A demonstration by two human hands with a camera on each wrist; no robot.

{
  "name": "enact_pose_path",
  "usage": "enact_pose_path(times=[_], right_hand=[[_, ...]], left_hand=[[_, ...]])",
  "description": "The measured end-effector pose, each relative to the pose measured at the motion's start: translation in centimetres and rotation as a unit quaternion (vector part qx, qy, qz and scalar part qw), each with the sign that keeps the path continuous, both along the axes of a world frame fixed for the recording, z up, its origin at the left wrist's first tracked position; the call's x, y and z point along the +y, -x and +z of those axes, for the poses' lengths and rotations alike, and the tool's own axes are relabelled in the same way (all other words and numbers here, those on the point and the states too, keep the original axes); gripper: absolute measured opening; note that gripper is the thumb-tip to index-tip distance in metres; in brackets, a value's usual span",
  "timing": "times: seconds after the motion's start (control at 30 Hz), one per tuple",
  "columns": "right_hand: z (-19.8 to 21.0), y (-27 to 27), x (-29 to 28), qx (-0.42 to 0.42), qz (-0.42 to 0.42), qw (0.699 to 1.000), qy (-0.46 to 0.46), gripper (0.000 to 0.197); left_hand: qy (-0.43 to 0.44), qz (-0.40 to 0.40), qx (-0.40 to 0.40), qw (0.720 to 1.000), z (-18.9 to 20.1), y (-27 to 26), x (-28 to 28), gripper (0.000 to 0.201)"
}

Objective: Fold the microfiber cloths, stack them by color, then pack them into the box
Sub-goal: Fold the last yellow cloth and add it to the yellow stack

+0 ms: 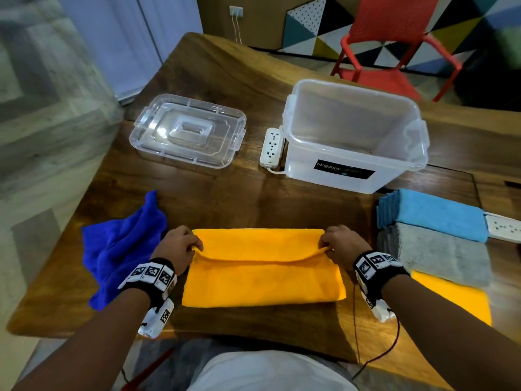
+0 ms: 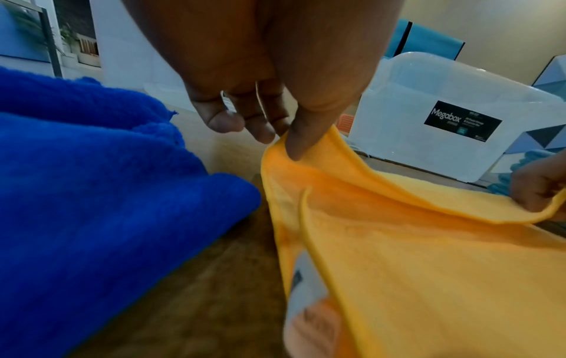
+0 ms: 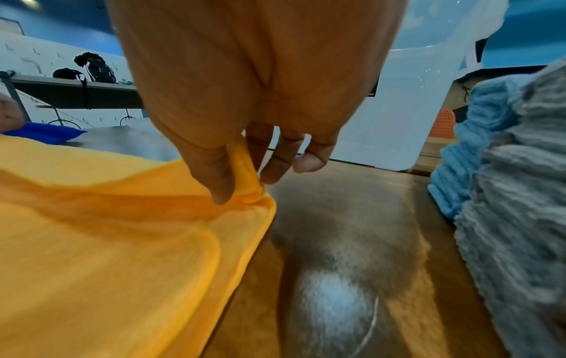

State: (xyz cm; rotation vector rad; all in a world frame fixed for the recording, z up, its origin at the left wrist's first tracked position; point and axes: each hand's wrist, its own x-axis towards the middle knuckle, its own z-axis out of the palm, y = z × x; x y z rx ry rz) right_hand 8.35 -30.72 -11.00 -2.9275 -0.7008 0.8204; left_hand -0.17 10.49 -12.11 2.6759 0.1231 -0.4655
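A yellow cloth (image 1: 262, 275) (image 2: 428, 254) (image 3: 107, 242) lies folded on the wooden table (image 1: 253, 198) in front of me. My left hand (image 1: 183, 245) (image 2: 285, 138) pinches the left corner of its upper layer. My right hand (image 1: 335, 242) (image 3: 242, 174) pinches the right corner, and the layer sags between them, lifted slightly off the lower one. A crumpled dark blue cloth (image 1: 124, 249) (image 2: 92, 181) lies to the left. Folded stacks sit at the right: light blue (image 1: 434, 214), grey (image 1: 439, 252) (image 3: 520, 206), yellow (image 1: 456, 297). The clear box (image 1: 352, 136) (image 2: 444, 116) stands open behind.
The clear box lid (image 1: 187, 129) lies at the back left. A white power strip (image 1: 272, 146) sits beside the box, another power strip (image 1: 504, 228) at the right edge. A red chair (image 1: 394, 46) stands beyond the table.
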Motion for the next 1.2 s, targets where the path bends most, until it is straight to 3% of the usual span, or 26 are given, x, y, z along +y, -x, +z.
enact_pose_path(times=[0.17, 0.3, 0.47, 0.57, 0.73, 0.93, 1.1, 1.2], right_hand=[[-0.3, 1.9, -0.1, 0.036, -0.012, 0.999, 0.002, 0.031], [-0.3, 3.4, 0.0, 0.017, -0.028, 0.999, 0.007, 0.035], [-0.7, 4.8, -0.3, 0.025, -0.131, 0.991, -0.010, 0.039], [-1.0, 5.9, -0.7, 0.067, -0.206, 0.976, -0.038, 0.046], [-1.4, 6.8, -1.1, 0.089, -0.214, 0.972, -0.037, 0.069], [-1.7, 7.1, -1.2, 0.090, -0.239, 0.966, -0.047, 0.078], [-2.0, 6.5, -1.4, 0.068, -0.327, 0.936, -0.115, 0.058], [-2.2, 5.3, -1.3, 0.023, -0.379, 0.917, -0.125, 0.044]], left_hand=[[-0.020, 0.007, 0.051, 0.998, -0.5, 2.1, 0.2, 0.029], [-0.019, 0.037, 0.068, 0.997, -0.5, 3.4, -0.2, 0.030], [0.020, 0.112, 0.072, 0.991, -0.2, 4.4, -1.3, 0.027], [0.022, 0.118, 0.103, 0.987, -0.3, 5.2, -1.9, 0.043], [0.000, 0.087, 0.124, 0.988, -0.6, 6.2, -2.3, 0.068], [-0.024, 0.077, 0.110, 0.991, -0.9, 6.8, -2.3, 0.083], [-0.027, 0.067, 0.131, 0.989, -0.7, 7.1, -2.3, 0.093], [-0.041, 0.076, 0.092, 0.992, -0.2, 6.8, -2.5, 0.082]])
